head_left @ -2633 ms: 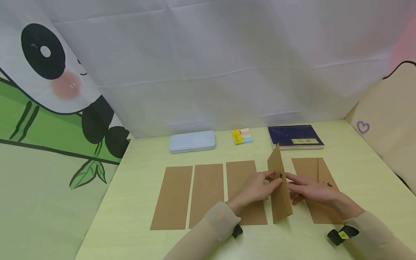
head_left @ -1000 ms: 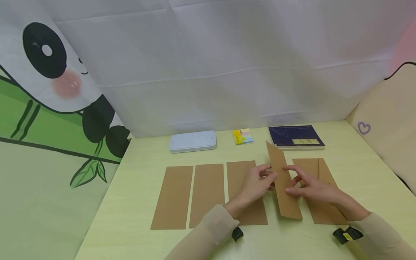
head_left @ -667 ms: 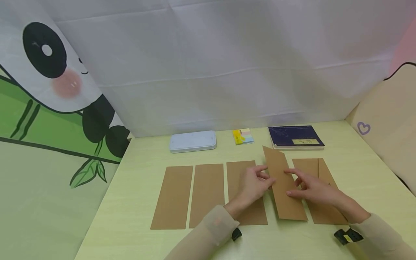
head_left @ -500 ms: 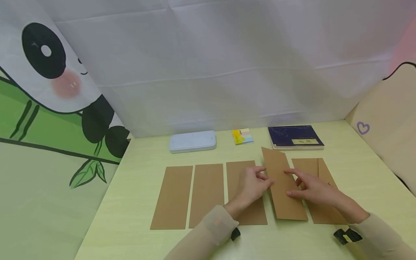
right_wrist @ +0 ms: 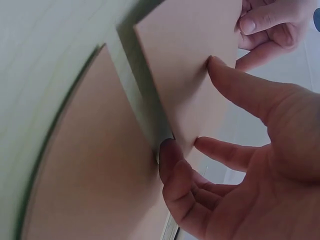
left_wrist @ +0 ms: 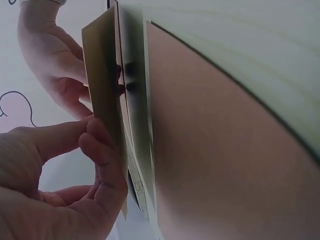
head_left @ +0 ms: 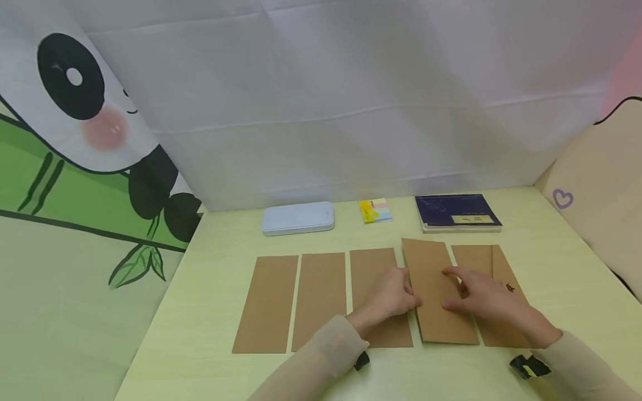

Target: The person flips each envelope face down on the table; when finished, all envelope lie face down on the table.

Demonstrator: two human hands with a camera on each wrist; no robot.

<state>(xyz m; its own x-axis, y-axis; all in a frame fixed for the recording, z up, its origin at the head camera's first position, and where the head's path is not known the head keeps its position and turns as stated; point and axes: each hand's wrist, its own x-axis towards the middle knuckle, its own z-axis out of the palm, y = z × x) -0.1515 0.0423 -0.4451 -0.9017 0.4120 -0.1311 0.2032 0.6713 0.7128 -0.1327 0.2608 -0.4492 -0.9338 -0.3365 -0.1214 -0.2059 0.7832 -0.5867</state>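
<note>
In the head view my left hand (head_left: pixel 386 294) pinches the left edge of a brown paper envelope (head_left: pixel 438 326), fourth in a row. Its plain face is up, and it lies slightly tilted, close over the table. The left wrist view shows thumb and finger at the edge of this envelope (left_wrist: pixel 102 65). My right hand (head_left: pixel 489 298) holds the right side. In the right wrist view its thumb and index fingertip press the face of the envelope (right_wrist: pixel 185 45), while another curled finger sits at the edge. A further envelope (head_left: pixel 476 256), with a seam and small dark print, lies partly under that hand.
Three plain brown envelopes lie flat to the left: the leftmost envelope (head_left: pixel 266 306), the second envelope (head_left: pixel 319 295) and the third envelope (head_left: pixel 368 264). Behind them stand a pale blue case (head_left: pixel 298 218), a sticky-note pad (head_left: pixel 376 211) and a dark blue book (head_left: pixel 456 210).
The envelope stood upright between both hands with small print showing. It has since turned plain side up and come down nearly flat, the right fingers shifting onto its face.
</note>
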